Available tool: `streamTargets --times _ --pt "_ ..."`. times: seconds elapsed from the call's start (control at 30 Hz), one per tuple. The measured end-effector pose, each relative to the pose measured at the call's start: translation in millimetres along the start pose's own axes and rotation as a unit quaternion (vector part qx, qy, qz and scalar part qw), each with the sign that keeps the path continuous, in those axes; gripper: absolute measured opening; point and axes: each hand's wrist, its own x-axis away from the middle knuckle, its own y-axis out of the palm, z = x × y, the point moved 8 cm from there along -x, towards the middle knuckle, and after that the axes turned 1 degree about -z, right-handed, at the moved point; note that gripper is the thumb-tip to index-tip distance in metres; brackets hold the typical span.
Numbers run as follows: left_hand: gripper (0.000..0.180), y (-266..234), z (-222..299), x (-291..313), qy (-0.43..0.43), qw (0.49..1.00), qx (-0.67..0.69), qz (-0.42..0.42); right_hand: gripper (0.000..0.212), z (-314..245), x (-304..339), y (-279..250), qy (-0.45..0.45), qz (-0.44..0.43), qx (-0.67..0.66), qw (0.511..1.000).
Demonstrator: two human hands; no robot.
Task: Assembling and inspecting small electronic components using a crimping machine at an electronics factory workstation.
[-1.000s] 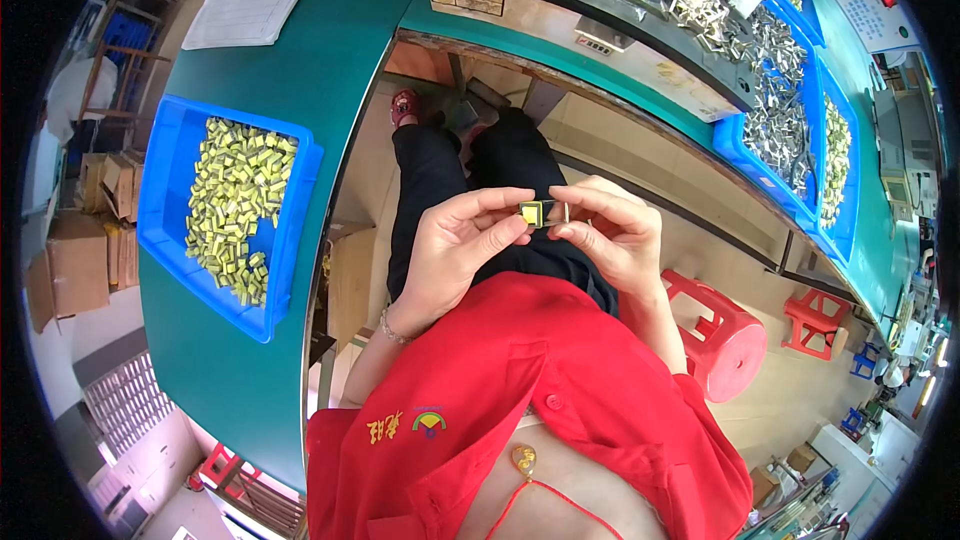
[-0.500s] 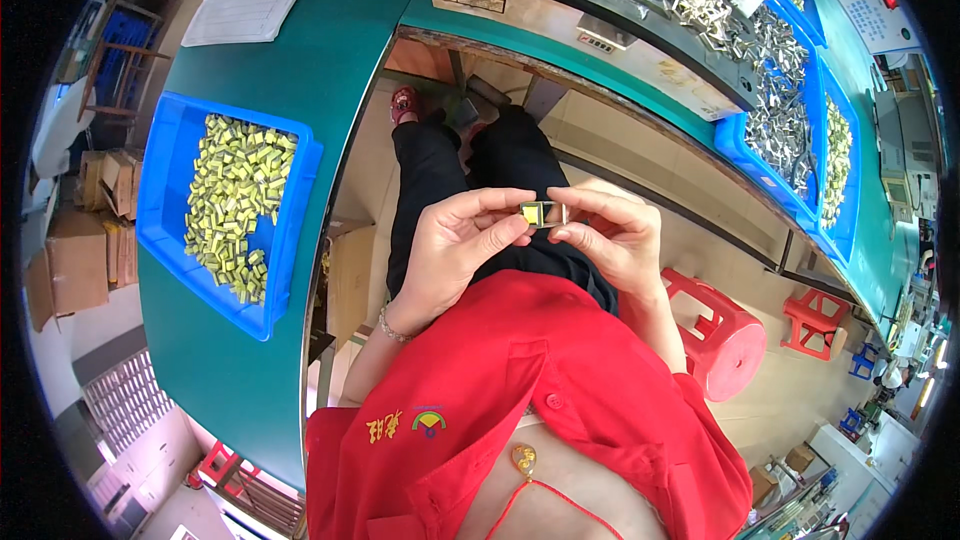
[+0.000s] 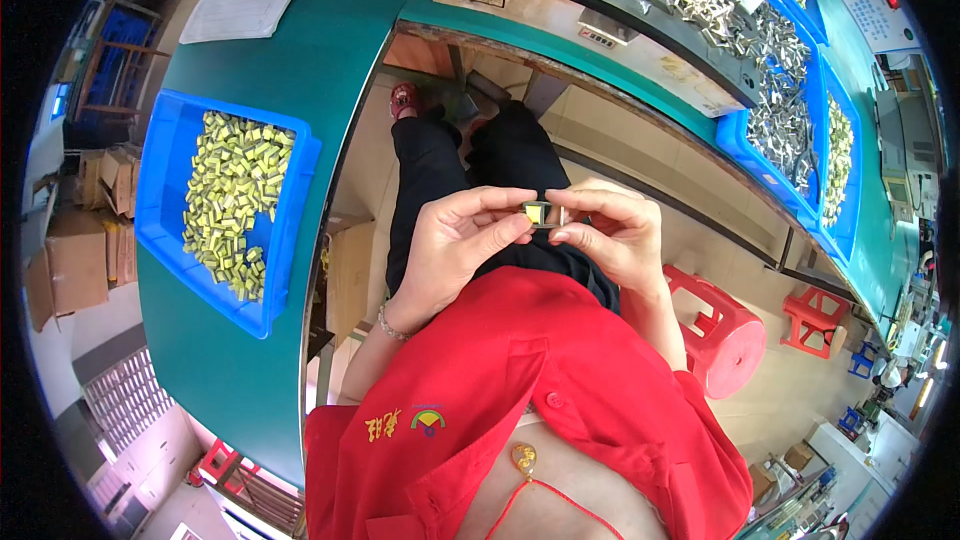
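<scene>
My left hand (image 3: 450,245) pinches a small yellow-and-dark block (image 3: 535,213) between thumb and fingertips, above my lap. Facing it, my right hand (image 3: 620,235) grips a thin, shiny U-shaped metal clip (image 3: 558,215) at its outer end. The clip's open side points at the block, and the two pieces meet or overlap; how far one sits inside the other I cannot tell. Similar yellow blocks (image 3: 235,200) lie heaped in a blue tray (image 3: 300,195) on the green table to my left.
A dark-topped machine (image 3: 600,10) stands on the green bench ahead, with loose metal clips (image 3: 700,5) on its right end. Blue trays (image 3: 737,140) of metal clips and yellow pieces are at the right. A red stool (image 3: 735,350) stands right of me; papers (image 3: 245,0) lie far left.
Both hands stay almost in place. The yellow block has turned slightly between my fingers, and the block and clip look a little closer together.
</scene>
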Motion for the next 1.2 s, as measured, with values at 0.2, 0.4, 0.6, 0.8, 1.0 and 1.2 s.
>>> streamTargets --times 0.2,0.4,0.6,0.8,1.0,1.2 --pt "0.028 1.3 -2.2 -1.2 -0.007 1.000 -0.002 -0.003 0.031 7.7 0.6 1.8 0.010 -0.003 -0.019 1.000" --pt "0.037 12.6 4.0 -0.4 0.022 0.997 0.056 -0.046 0.028 25.0 2.5 8.3 0.070 0.002 -0.204 0.977" --pt "0.032 9.7 18.2 -0.9 0.187 0.966 -0.169 -0.050 0.027 44.1 13.6 26.5 0.212 0.018 -0.402 0.890" --pt "0.026 15.8 35.8 0.2 0.248 0.910 -0.331 -0.026 0.027 58.4 20.3 39.0 0.260 -0.041 -0.500 0.825" --pt "0.024 12.7 33.9 -5.3 0.211 0.914 -0.341 -0.055 0.022 57.5 19.7 44.2 0.268 -0.033 -0.536 0.800" --pt "0.027 9.5 26.8 0.2 0.202 0.953 -0.223 -0.027 0.020 44.6 11.9 13.6 0.219 0.024 -0.196 0.956"
